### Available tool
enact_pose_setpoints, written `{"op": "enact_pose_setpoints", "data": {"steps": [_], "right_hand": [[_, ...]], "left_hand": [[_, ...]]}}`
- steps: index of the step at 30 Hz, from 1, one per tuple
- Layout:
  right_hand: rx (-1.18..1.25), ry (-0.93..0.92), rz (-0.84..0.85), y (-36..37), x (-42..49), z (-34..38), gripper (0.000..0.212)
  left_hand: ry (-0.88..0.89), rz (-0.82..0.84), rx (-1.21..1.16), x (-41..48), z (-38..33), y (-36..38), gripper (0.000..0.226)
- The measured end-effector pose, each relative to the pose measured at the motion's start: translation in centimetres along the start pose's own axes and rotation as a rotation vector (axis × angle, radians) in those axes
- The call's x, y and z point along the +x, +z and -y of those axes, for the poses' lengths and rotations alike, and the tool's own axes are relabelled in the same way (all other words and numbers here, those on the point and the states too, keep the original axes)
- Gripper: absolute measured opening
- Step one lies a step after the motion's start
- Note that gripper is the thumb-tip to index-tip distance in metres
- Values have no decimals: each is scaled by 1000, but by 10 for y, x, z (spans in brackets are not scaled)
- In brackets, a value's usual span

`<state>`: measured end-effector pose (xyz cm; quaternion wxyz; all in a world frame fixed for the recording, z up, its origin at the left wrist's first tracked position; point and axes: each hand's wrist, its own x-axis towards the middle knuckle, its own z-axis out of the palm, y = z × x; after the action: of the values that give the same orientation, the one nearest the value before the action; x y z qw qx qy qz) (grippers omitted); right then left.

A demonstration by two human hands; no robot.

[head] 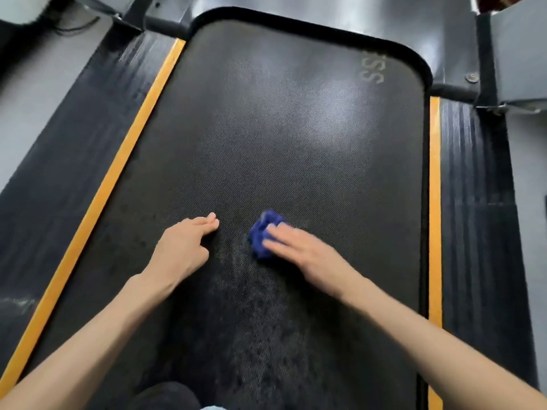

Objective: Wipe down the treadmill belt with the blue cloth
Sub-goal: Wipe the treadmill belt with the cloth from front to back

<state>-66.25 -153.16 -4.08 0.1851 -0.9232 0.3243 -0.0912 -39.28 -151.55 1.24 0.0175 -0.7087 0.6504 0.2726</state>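
Right hand (299, 250) flat, pressing the bunched blue cloth (260, 236) under its fingertips (270, 230) onto the belt (296, 128); left hand (183, 247) flat, holding nothing.

Both arms reach forward, left hand (183, 247) and right hand (296, 250) stretched flat, palms down.

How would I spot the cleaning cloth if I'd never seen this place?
Find the wide black textured treadmill belt between two orange side stripes. Near its middle, the right hand presses a small crumpled blue cloth. It is the only blue thing there.
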Motion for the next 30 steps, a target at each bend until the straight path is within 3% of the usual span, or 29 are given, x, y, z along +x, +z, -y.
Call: {"op": "enact_pose_setpoints", "data": {"steps": [4, 6, 8, 10, 13, 15, 20, 22, 25, 27, 30], "right_hand": [[-22, 494, -245, -29, 30, -76, 57], [31, 604, -293, -26, 41, -67, 56], [78, 474, -288, -9, 41, -26, 50], [77, 226, -163, 13, 27, 20, 52], [-20, 26, -28, 18, 11, 28, 50], [-55, 85, -76, 8, 14, 3, 45], [16, 576, -271, -18, 41, -36, 57], [51, 525, -285, -4, 43, -3, 56], [12, 206, -112, 25, 17, 51, 59], [-30, 68, -32, 21, 7, 37, 58], [-79, 233, -144, -1, 15, -13, 57]], "left_hand": [[26, 34, 20, -4, -5, -6, 76], [20, 23, 25, -5, -9, -8, 73], [-9, 18, 16, -2, -9, -7, 71], [-38, 20, 15, 3, -6, -4, 70], [-52, 18, 18, 4, -4, -2, 71], [-40, 18, 3, 2, -2, 0, 73], [-3, 32, 16, 1, -1, 1, 73], [-2, 34, 68, 1, -7, 0, 70], [-9, 19, 100, 0, -10, -1, 68], [2, 15, 77, -2, -9, -2, 69], [44, 3, 60, -7, -8, -1, 74]]}}
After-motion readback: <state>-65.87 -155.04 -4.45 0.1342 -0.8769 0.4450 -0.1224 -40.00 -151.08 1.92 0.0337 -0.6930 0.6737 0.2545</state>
